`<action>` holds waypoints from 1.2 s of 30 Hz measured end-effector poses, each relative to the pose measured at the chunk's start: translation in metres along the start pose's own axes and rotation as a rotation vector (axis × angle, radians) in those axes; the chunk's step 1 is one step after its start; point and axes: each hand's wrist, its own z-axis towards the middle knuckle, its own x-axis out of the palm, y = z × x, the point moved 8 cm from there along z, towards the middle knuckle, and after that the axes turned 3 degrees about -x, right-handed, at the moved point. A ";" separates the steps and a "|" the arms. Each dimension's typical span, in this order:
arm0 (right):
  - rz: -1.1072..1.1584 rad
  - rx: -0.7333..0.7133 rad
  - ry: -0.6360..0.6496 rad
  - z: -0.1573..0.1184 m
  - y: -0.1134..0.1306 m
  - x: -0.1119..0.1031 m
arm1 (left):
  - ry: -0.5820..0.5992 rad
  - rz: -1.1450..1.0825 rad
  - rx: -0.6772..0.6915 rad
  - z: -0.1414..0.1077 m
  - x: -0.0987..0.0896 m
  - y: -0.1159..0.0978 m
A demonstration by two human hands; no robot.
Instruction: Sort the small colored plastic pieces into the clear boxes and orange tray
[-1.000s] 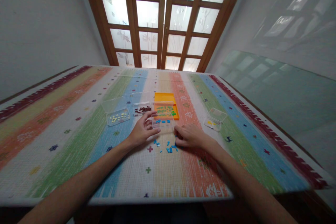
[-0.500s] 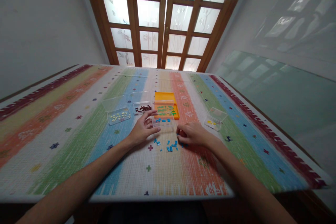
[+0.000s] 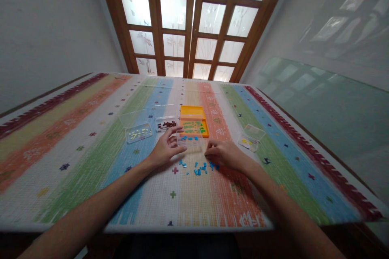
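Right hand (image 3: 224,154): we've shifted right; pinched, contents unclear.
Left hand (image 3: 165,148): wide, box's (image 3: 192,145) left edge.
Gap: box's right side.

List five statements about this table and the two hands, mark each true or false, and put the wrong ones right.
1. Loose blue pieces lie on the tablecloth. True.
2. The left hand is at the left end of the nearest clear box. True.
3. Green pieces show in the orange box. True.
4. The right hand is inside the orange box. False: the right hand is beside the loose blue pieces.
5. Dark red pieces lie to the right of the orange box. False: the dark red pieces are in another clear box, to its left.
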 end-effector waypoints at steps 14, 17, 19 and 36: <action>-0.220 -0.082 -0.014 -0.001 0.003 0.024 | -0.008 -0.007 0.008 -0.001 0.000 -0.003; -0.219 -0.077 -0.022 -0.001 0.002 0.028 | -0.005 0.000 0.017 -0.001 0.001 -0.003; -0.213 -0.072 -0.023 -0.001 0.002 0.030 | 0.002 0.002 0.025 -0.001 0.001 -0.004; -0.086 -0.100 -0.227 0.041 0.024 -0.038 | 0.017 0.052 0.032 -0.004 0.003 -0.009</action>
